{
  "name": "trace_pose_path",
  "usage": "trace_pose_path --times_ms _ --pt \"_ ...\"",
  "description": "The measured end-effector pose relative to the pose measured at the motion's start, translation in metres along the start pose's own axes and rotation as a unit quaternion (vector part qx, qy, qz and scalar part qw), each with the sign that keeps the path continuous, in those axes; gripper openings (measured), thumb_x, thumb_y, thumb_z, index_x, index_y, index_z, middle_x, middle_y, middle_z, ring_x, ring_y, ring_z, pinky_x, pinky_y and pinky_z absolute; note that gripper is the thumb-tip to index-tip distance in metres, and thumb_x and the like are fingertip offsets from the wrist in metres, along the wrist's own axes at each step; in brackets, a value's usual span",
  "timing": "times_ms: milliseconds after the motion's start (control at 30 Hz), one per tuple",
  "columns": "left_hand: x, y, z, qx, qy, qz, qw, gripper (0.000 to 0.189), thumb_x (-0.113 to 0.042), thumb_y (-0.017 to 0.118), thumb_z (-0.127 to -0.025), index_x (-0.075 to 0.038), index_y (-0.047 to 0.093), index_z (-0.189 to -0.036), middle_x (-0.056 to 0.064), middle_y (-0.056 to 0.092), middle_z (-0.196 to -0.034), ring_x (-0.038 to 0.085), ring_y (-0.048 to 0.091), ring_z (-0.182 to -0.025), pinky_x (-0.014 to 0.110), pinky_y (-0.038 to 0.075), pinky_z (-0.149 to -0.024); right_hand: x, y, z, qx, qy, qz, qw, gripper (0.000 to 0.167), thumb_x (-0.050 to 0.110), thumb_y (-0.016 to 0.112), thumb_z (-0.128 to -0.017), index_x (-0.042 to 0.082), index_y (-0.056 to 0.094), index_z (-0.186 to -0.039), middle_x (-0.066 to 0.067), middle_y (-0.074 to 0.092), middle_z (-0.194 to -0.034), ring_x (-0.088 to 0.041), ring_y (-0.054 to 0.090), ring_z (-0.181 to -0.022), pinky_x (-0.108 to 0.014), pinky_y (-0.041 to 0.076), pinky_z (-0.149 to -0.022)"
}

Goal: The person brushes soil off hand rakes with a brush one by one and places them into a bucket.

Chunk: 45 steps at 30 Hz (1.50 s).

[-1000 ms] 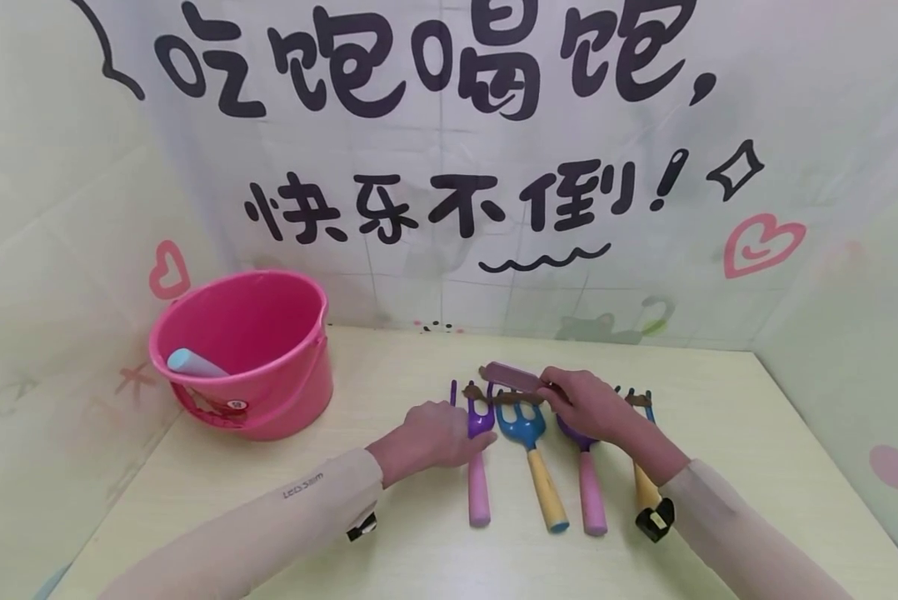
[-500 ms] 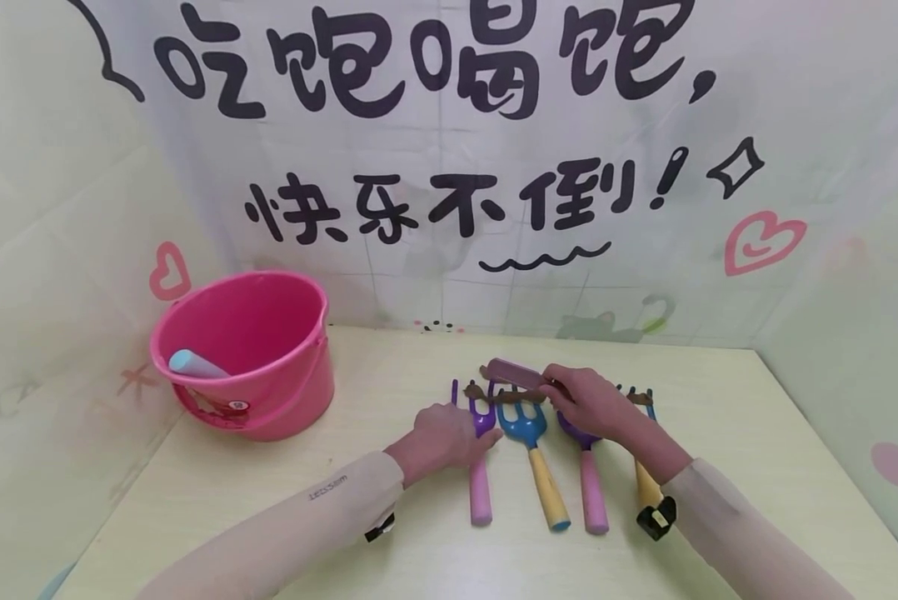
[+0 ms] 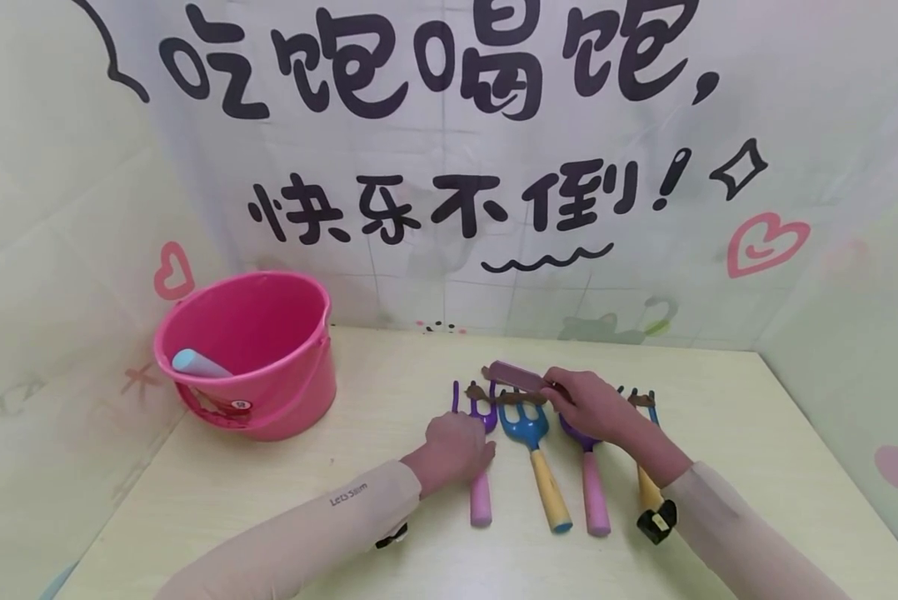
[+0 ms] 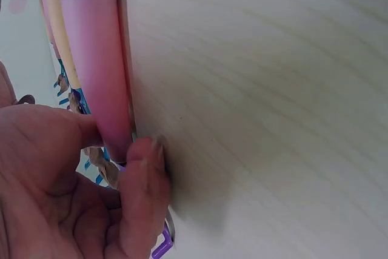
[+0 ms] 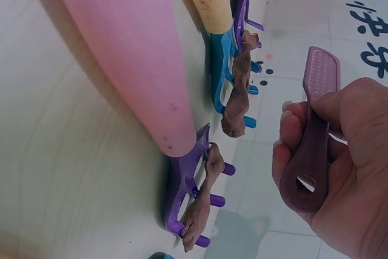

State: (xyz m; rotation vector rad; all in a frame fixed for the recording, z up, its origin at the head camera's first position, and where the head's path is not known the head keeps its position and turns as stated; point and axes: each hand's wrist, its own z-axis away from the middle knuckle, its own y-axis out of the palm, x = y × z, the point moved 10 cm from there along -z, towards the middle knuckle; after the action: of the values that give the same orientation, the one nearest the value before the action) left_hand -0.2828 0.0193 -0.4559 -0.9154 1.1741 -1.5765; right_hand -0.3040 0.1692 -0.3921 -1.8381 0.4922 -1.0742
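Observation:
My left hand (image 3: 455, 450) is at the neck of the leftmost garden hand fork (image 3: 481, 500), which has a pink handle and purple tines. In the left wrist view, thumb and fingers (image 4: 145, 174) pinch it from both sides just below the pink handle (image 4: 100, 59). My right hand (image 3: 587, 404) grips a small mauve tool (image 3: 516, 375) with a flat dotted head and a hole in its handle (image 5: 306, 192). The head hovers above the fork tines. Brown clay-like lumps (image 5: 237, 98) cling across the tines of the blue fork (image 3: 526, 425) and the purple fork (image 5: 182, 192).
A pink bucket (image 3: 317, 392) stands at the back left, holding a thing with a light blue end (image 3: 194, 362). Farther right lies another yellow-handled fork (image 3: 647, 492), partly under my right forearm. A printed cloth wall (image 3: 419, 292) closes off the back of the table (image 3: 389, 567).
My left hand has shifted right and slightly toward me along the leftmost fork, and its outstretched thumb has drawn in. The right hand and its tool have stayed nearly still.

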Motion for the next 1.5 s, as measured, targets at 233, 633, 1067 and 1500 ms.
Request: trace_pose_path --times_ms 233,633,1067,1500 --pt "0.01 0.005 0.002 0.007 -0.02 0.054 0.9983 0.044 -0.042 0.06 -0.1 -0.011 0.058 -0.069 0.003 0.054 -0.063 0.014 0.05 -0.05 0.027 0.044 -0.046 -0.003 0.004 0.001 0.01 0.012 -0.005 0.9999 0.005 0.008 0.062 -0.102 0.004 0.065 -0.103 0.006 0.057 -0.078 -0.011 0.05 -0.066 -0.03 0.044 -0.06" --pt "0.025 0.003 0.007 -0.016 -0.017 0.146 0.989 0.037 -0.027 0.065 -0.097 -0.012 0.057 -0.065 0.004 0.053 -0.061 0.015 0.05 -0.048 0.029 0.043 -0.046 -0.002 0.005 0.002 0.011 0.005 -0.006 0.9999 0.007 0.011 0.061 -0.103 0.006 0.065 -0.104 0.007 0.057 -0.079 -0.01 0.05 -0.066 -0.03 0.043 -0.06" --pt "0.051 -0.01 0.026 -0.099 0.003 0.221 0.9702 0.039 -0.028 0.061 -0.1 -0.013 0.052 -0.065 0.001 0.05 -0.055 0.014 0.046 -0.043 0.03 0.04 -0.041 -0.002 0.008 0.002 0.006 -0.001 -0.02 0.9998 0.004 0.01 0.06 -0.103 0.008 0.063 -0.102 0.008 0.055 -0.077 -0.009 0.048 -0.062 -0.029 0.042 -0.057" --pt "0.074 -0.034 0.042 -0.204 0.009 0.248 0.9472 0.029 -0.027 0.059 -0.101 -0.011 0.051 -0.079 0.0 0.047 -0.058 0.014 0.046 -0.046 0.03 0.038 -0.04 0.019 0.006 -0.006 -0.002 -0.031 -0.068 0.9972 0.003 0.008 0.055 -0.106 0.008 0.057 -0.106 0.0 0.06 -0.077 -0.008 0.049 -0.062 -0.028 0.042 -0.056"
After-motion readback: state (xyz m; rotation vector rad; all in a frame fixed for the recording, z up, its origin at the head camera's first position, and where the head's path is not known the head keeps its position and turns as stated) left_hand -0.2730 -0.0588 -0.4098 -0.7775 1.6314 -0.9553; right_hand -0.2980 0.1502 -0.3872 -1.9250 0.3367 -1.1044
